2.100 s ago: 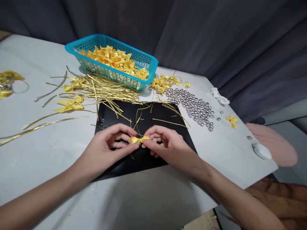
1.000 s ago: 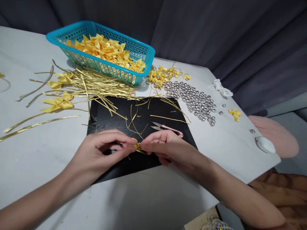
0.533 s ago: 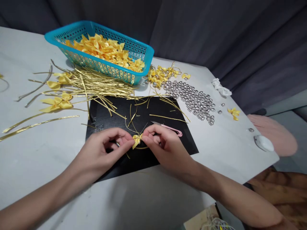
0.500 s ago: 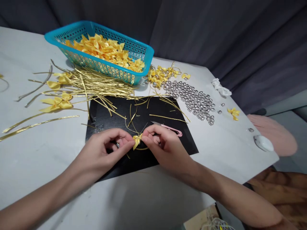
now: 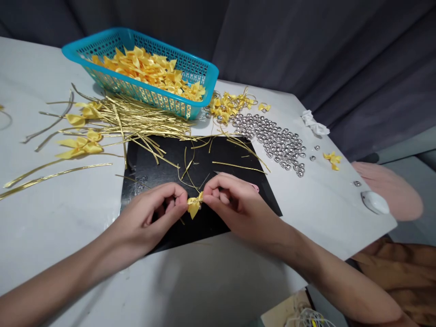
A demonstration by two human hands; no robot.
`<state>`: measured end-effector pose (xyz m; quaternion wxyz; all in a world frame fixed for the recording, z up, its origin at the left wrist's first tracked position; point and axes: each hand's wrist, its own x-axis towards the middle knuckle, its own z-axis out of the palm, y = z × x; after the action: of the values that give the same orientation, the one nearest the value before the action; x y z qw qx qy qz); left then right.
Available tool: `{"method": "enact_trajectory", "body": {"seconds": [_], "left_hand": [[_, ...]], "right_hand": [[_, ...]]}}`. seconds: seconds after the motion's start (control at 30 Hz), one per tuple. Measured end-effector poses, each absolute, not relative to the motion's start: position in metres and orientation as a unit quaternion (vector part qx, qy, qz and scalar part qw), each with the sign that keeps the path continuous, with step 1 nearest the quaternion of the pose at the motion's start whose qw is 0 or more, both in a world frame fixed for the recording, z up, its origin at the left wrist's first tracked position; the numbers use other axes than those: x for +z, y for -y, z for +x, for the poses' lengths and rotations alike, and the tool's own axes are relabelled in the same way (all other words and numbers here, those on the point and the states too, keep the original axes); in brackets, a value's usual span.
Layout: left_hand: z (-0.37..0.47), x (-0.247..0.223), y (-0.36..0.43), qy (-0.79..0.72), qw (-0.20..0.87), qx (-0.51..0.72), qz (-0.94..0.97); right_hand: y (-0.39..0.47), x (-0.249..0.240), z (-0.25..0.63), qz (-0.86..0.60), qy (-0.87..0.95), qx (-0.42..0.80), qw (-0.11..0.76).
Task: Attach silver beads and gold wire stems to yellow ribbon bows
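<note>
A small yellow ribbon bow (image 5: pixel 194 207) is pinched between my two hands above a black mat (image 5: pixel 163 238). My left hand (image 5: pixel 163 206) is closed, thumb and forefinger at the bow's left side. On the right side, my right hand (image 5: pixel 228 195) grips it the same way. Gold cord runs across the bow's middle, and a small shiny bit shows by the right fingertips. Loose gold cords (image 5: pixel 185 170) lie on the mat just beyond my fingers. Partly hidden behind my right hand is a pink-handled cutter (image 5: pixel 255 186).
A turquoise basket (image 5: pixel 136 84) of yellow bows stands at the back. Gold cords (image 5: pixel 136 116) lie in front of it. Silver beads (image 5: pixel 279 143) spread to the right, near finished-looking bows with beads (image 5: pixel 226 106). A white rounded object (image 5: pixel 374 202) sits at the table's right edge.
My hands still hold the bow, which has turned so that its yellow tail hangs lower and the gold cord across it shows more. More of the cutter is now covered by my right hand.
</note>
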<state>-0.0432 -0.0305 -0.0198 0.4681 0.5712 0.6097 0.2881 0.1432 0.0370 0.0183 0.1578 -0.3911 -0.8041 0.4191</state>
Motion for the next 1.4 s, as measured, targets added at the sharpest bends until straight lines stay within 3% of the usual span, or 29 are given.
{"method": "enact_trajectory", "body": {"seconds": [0.3,0.53,1.1,1.4], "left_hand": [[-0.0417,-0.0169,0.032,-0.61,0.473,0.292,0.565],[-0.0374,-0.0139,0.0274,-0.613,0.471,0.31,0.554],[-0.0391,-0.019,0.0289,-0.588,0.373,0.361,0.621],[-0.042,-0.0183,0.0306,-0.58,0.404,0.339,0.62]], "right_hand": [[-0.0403,0.0215,0.1443,-0.373,0.808,0.427,0.161],[-0.0334,0.0126,0.1429,-0.31,0.847,0.367,0.227],[-0.0389,0.0211,0.1469,-0.329,0.83,0.422,0.157],[-0.0377,0.0221,0.1455,-0.325,0.81,0.458,0.168]]}}
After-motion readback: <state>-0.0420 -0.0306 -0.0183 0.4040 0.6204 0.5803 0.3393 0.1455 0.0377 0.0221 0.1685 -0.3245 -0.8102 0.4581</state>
